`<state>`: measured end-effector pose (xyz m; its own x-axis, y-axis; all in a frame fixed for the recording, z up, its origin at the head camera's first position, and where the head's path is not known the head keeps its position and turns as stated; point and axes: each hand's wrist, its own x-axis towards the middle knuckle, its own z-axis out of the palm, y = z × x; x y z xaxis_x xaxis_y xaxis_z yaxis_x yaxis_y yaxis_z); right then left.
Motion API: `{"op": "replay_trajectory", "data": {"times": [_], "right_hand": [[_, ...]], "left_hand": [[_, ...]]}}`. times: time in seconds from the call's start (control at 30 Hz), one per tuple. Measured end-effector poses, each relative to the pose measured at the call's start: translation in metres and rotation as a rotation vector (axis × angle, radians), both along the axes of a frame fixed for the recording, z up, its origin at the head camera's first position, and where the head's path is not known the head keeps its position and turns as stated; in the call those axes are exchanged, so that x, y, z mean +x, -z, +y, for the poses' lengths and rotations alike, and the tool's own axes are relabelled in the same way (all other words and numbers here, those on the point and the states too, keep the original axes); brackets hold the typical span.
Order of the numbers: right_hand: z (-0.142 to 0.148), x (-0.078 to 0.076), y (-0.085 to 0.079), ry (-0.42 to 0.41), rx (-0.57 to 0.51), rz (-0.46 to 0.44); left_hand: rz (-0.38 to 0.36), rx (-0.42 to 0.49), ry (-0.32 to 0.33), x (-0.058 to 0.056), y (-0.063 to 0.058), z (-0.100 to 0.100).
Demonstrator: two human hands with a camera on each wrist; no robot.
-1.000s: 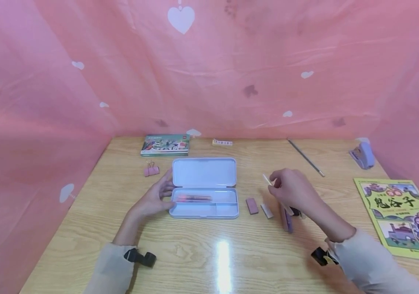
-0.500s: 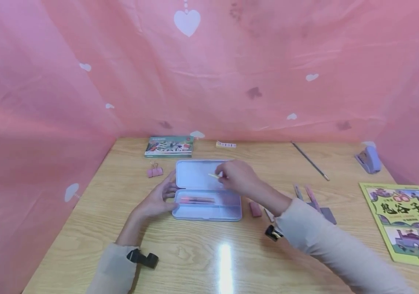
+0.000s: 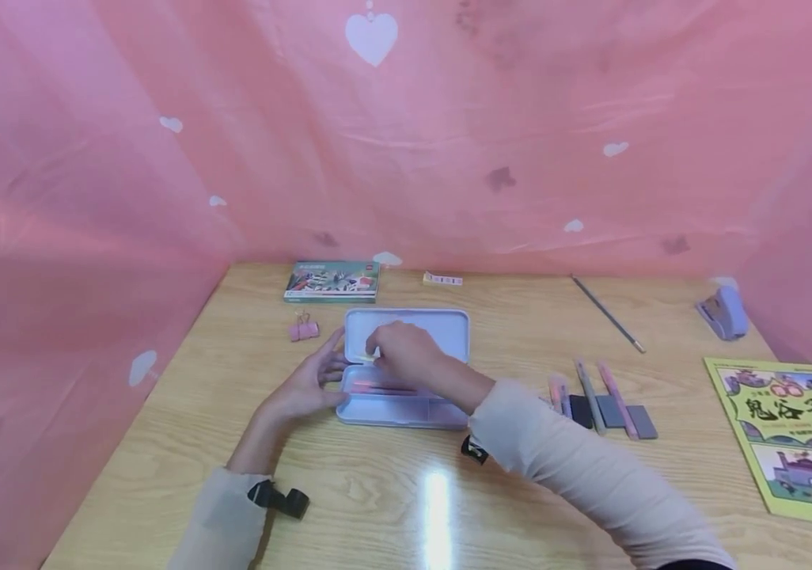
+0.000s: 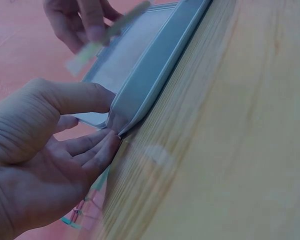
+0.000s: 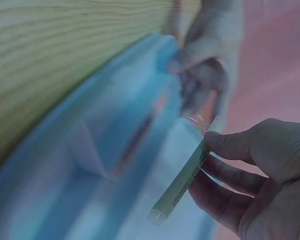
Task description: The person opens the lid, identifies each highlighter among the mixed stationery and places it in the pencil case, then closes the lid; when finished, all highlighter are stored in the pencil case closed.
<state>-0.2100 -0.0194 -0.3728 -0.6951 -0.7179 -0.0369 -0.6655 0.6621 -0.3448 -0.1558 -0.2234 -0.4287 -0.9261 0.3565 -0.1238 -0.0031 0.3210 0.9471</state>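
Observation:
A pale blue pencil case [image 3: 381, 409] lies open on the table, lid hinged back. My left hand [image 3: 306, 385] grips its left end; in the left wrist view the thumb and fingers pinch the corner of the case [image 4: 140, 90]. Over the hinge, my right hand [image 3: 406, 354] pinches a slim pale yellow marker pen [image 5: 177, 187] between thumb and fingers. The pen is tilted and looks apart from the case. Pink and orange pens [image 3: 377, 388] lie in the long rear compartment, partly under the right hand. In the right wrist view the case is blurred.
Right of the case, several pens [image 3: 612, 401] lie across dark squares. Behind are a pencil [image 3: 609, 314], a purple stapler [image 3: 724, 313] and a small strip [image 3: 443, 279]. A comic book [image 3: 779, 435] lies far right. A pink binder clip [image 3: 303, 329] and green box [image 3: 332, 283] sit back left.
My right hand has carried the yellow marker pen leftward from beside the other pens to over the pencil case. The left hand has kept its grip on the case's left end.

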Motion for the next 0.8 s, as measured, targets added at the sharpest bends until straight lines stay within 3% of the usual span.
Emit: {"op": "replay_trajectory", "data": {"times": [0.17,0.3,0.5,0.7,0.8], "right_hand": [[-0.013,0.003,0.027,-0.019,0.051,0.039],[-0.022,0.009,0.037,-0.028,0.145,0.108],[-0.026,0.016,0.038,-0.036,0.186,0.129],[-0.024,0.014,0.037,-0.023,0.13,0.099],[-0.02,0.012,0.028,-0.007,0.106,0.079]], "left_hand": [[-0.005,0.001,0.002,0.001,-0.001,0.0],[0.004,0.014,0.004,0.0,0.0,0.0],[0.019,0.017,0.008,0.0,-0.001,0.0],[0.03,0.031,0.015,0.0,0.0,0.001],[0.031,0.034,0.017,0.0,0.0,0.0]]}}
